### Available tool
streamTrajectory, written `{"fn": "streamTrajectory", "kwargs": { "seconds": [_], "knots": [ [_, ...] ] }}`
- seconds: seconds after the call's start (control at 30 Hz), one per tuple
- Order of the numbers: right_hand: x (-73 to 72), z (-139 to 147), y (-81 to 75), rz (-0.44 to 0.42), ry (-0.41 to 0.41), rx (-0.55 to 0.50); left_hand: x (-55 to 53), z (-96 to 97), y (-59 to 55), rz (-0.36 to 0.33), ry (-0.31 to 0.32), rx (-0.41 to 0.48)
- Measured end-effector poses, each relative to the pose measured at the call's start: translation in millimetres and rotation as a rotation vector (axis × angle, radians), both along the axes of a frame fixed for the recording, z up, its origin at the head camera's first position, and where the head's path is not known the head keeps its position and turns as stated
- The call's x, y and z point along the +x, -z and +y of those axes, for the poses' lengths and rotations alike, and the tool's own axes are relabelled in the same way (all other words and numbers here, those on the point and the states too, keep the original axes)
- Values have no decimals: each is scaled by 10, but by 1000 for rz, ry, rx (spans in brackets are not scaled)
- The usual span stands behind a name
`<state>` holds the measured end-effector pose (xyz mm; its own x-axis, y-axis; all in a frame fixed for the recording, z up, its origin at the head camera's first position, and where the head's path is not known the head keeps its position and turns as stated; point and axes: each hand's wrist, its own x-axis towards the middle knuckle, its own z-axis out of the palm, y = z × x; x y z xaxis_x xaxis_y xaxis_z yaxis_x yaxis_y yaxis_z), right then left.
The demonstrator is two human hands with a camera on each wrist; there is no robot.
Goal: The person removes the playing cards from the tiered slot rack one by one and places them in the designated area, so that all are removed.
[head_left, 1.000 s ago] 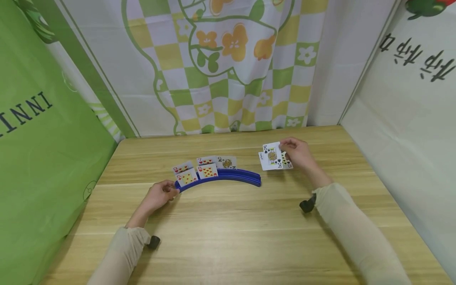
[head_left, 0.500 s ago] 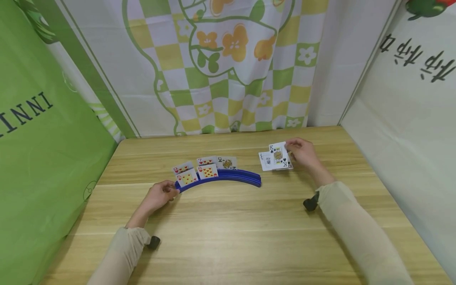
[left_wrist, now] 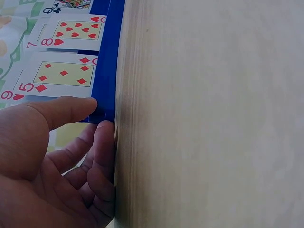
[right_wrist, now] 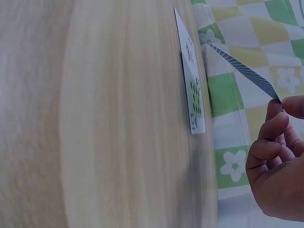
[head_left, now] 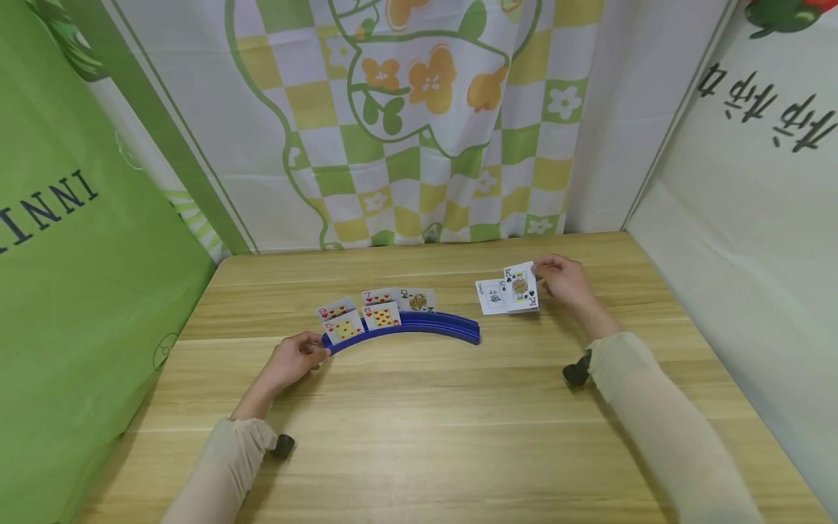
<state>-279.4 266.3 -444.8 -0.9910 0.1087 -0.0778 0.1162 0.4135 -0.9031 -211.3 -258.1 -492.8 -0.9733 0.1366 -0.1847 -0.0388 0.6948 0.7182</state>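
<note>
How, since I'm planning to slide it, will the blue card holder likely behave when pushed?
The blue card holder probably slides rather than rolls, being long and low. Its curved length may swivel under an end push. The cards it holds could wobble, standing above it.

Green lettered cloth [head_left: 85, 291] at left, checkered curtain [head_left: 419, 156] upper centre, white sheet [head_left: 746, 240] at right, wooden desk [head_left: 419, 444] below

From my end I couldn't see much of the ten [head_left: 503, 295], since the king [head_left: 521, 287] covered it in the head view, the eight [head_left: 382, 316] and five [head_left: 344, 327] partly hid the seven [head_left: 380, 295] and nine [head_left: 337, 307], left wrist view chopped the queen [left_wrist: 72, 4], right wrist view cropped the right hand [right_wrist: 278, 164]
</note>
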Motion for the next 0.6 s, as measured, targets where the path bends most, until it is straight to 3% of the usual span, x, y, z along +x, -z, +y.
{"fn": "streamTrajectory", "kwargs": {
  "seconds": [0.6],
  "knots": [
    [-69, 153, 106, -22, 8, 61, 8, 9, -26, 1, -7, 7]
  ]
}}
